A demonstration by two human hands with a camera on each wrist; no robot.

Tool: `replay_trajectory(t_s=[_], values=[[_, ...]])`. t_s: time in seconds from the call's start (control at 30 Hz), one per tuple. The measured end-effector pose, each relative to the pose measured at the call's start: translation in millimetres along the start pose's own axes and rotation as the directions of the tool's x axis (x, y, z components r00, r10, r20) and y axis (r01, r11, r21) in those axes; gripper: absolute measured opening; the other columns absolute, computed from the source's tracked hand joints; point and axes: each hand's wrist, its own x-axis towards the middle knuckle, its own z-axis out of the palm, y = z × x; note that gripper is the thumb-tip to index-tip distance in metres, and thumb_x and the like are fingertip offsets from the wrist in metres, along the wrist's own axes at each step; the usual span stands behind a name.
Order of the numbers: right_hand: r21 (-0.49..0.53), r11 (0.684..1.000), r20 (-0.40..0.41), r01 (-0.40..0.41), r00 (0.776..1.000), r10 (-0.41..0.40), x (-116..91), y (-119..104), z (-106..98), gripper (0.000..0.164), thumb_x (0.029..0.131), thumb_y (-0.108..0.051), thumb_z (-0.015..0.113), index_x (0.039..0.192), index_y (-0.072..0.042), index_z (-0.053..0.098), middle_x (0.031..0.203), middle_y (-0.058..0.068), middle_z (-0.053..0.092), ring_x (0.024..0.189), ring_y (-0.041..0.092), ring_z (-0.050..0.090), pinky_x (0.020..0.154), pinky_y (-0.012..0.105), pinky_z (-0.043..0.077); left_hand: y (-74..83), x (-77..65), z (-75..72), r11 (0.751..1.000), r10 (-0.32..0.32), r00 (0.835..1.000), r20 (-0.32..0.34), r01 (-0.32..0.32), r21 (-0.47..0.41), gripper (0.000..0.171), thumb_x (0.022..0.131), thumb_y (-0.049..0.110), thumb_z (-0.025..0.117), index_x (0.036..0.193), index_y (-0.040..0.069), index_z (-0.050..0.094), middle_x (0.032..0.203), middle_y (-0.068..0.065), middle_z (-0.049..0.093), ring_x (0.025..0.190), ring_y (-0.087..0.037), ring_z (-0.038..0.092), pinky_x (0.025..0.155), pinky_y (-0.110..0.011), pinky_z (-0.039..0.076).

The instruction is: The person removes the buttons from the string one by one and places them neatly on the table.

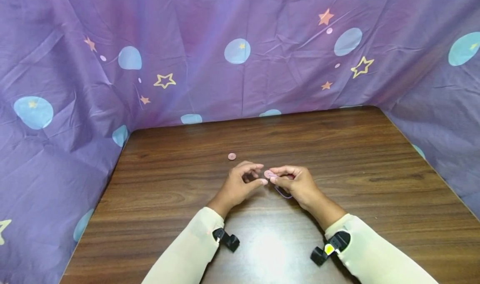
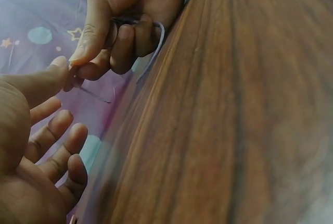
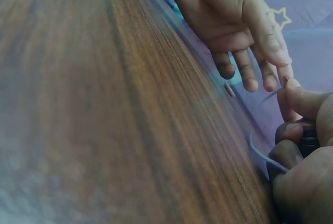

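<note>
My right hand [image 1: 300,186] pinches a round pink button [image 1: 268,174] between thumb and forefinger. A thin purple cord [image 1: 283,193] hangs in a loop below that hand. In the left wrist view a short cord end [image 2: 94,95] sticks out past the pinching fingertips. Close by on the left is my left hand [image 1: 240,184], its fingers spread and loosely bent around nothing. Its thumb tip comes near the button. Inside the curled right fingers shows a dark ridged shape [image 3: 309,138]; its kind is unclear. A second pink button [image 1: 231,156] lies on the table beyond the left hand.
The brown wood-grain table [image 1: 168,200] spreads under both hands. Behind it and along its sides hangs a purple curtain [image 1: 210,80] with stars and blue spots. Bright glare lies on the tabletop between the forearms. Each wrist carries a small black camera [image 1: 226,239].
</note>
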Motion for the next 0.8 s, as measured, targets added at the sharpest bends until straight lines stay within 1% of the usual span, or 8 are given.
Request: replay_trajectory(t_s=[0.2,0.3,0.37,0.5,0.6,0.8], values=[[0.017,1.0,0.017,0.017,1.0,-0.017,-0.9,-0.1,0.0,0.036,0.093,0.004,0.081,0.124,0.019,0.069,0.095,-0.013,0.084,0.071,-0.002,0.065,0.056,0.016,0.047,-2.4,0.3,2.3,1.0,-0.004,1.0,0.018,0.004,-0.002,0.041,0.092,0.007,0.086,0.13,-0.005,0.073,0.118,-0.021,0.075,0.102,-0.038,0.072,0.08,-0.021,0.054],[0.026,0.999,0.027,0.035,0.999,-0.036,-0.3,0.5,-0.4,0.034,0.093,0.005,0.081,0.122,0.019,0.07,0.096,-0.013,0.084,0.071,-0.002,0.065,0.056,0.015,0.046,-3.1,0.4,2.3,1.0,-0.009,0.999,0.04,0.008,0.009,0.041,0.093,0.01,0.086,0.131,-0.003,0.074,0.119,-0.019,0.075,0.1,-0.033,0.072,0.08,-0.021,0.054],[0.029,0.999,0.031,0.04,0.999,-0.041,0.0,0.9,-0.3,0.034,0.093,0.005,0.081,0.122,0.019,0.07,0.097,-0.012,0.085,0.074,-0.001,0.068,0.057,0.015,0.048,-3.5,0.2,1.8,1.0,-0.016,0.999,0.052,0.016,0.015,0.041,0.094,0.013,0.086,0.132,-0.001,0.074,0.12,-0.017,0.076,0.099,-0.028,0.072,0.08,-0.021,0.055],[0.038,0.999,0.043,0.033,0.998,-0.034,0.3,1.4,0.3,0.033,0.093,0.007,0.079,0.122,0.02,0.07,0.1,-0.009,0.085,0.088,0.002,0.078,0.073,0.017,0.062,-5.0,-0.2,1.2,0.999,-0.022,0.998,0.059,0.021,0.028,0.04,0.095,0.015,0.086,0.132,0.003,0.076,0.12,-0.015,0.077,0.096,-0.018,0.071,0.08,-0.021,0.055],[0.037,0.999,0.052,0.025,0.998,-0.027,-0.4,0.9,1.0,0.032,0.094,0.009,0.077,0.122,0.021,0.069,0.103,-0.006,0.085,0.095,0.005,0.081,0.085,0.021,0.064,-6.3,-0.5,1.3,0.999,-0.019,0.998,0.057,0.017,0.028,0.039,0.095,0.013,0.085,0.131,0.003,0.077,0.119,-0.015,0.077,0.094,-0.013,0.069,0.079,-0.021,0.054],[0.022,0.998,0.063,0.051,0.997,-0.052,-0.7,1.2,1.7,0.033,0.094,0.008,0.078,0.123,0.02,0.069,0.105,-0.006,0.085,0.095,0.005,0.081,0.086,0.021,0.065,-8.0,-0.7,1.8,1.0,-0.006,0.999,0.051,0.005,0.028,0.038,0.093,0.012,0.086,0.13,0.003,0.078,0.118,-0.016,0.078,0.092,-0.005,0.065,0.078,-0.019,0.054]])
